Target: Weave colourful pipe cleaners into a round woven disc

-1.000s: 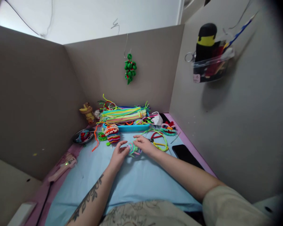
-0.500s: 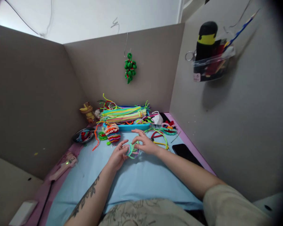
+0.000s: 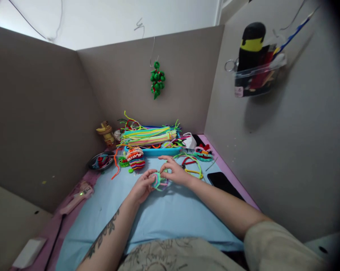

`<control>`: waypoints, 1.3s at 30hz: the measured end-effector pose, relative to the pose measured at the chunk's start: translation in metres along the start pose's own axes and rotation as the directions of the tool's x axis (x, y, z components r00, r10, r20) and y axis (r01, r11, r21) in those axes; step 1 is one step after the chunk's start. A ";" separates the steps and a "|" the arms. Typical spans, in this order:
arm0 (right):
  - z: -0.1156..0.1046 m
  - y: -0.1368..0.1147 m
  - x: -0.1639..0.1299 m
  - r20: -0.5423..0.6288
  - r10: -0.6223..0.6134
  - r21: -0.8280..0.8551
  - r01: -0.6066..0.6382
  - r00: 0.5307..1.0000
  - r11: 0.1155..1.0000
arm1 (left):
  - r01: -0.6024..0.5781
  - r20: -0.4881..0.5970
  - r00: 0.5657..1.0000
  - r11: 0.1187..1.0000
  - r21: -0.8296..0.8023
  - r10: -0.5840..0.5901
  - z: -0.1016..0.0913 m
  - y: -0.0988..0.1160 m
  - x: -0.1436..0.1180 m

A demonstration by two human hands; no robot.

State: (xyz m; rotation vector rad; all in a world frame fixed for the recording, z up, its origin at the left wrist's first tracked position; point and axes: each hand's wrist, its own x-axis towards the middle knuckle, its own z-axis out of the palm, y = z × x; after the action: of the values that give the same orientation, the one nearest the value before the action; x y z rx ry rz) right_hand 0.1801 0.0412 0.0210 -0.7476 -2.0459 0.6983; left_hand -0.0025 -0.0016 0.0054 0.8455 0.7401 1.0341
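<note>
hands (image 3: pixel 143 184) close together, pastel piece (image 3: pixel 158 182) between

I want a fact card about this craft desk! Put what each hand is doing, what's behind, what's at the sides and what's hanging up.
Left hand: the left hand holds a pastel fuzzy piece
Right hand: the right hand has its fingers at the piece's edge; its grip is unclear
Behind: a blue tray with a bundle of colorful fuzzy sticks
Left side: a dark bowl with fuzzy things in it
Right side: a dark phone
Hanging: a green ornament on the back panel
Under the hands: a light blue cover
</note>
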 end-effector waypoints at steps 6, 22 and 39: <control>-0.002 0.009 0.003 0.075 0.095 0.080 -0.101 0.993 0.992 | -0.009 0.031 0.999 1.000 0.004 0.008 -0.001 0.001 -0.002; 0.008 -0.011 0.000 -0.142 0.061 -0.038 -0.067 0.988 0.997 | -0.030 0.006 1.000 1.000 0.008 0.030 -0.001 0.000 -0.002; 0.032 0.000 -0.009 -0.146 0.226 -0.010 -0.229 0.963 0.973 | -0.130 -0.031 0.991 0.987 0.095 0.134 0.001 -0.002 0.000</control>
State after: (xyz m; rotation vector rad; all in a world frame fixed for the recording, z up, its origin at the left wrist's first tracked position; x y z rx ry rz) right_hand 0.1573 0.0281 0.0006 -1.0308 -1.8592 0.7238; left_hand -0.0007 -0.0027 0.0044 0.9676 0.7760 1.1426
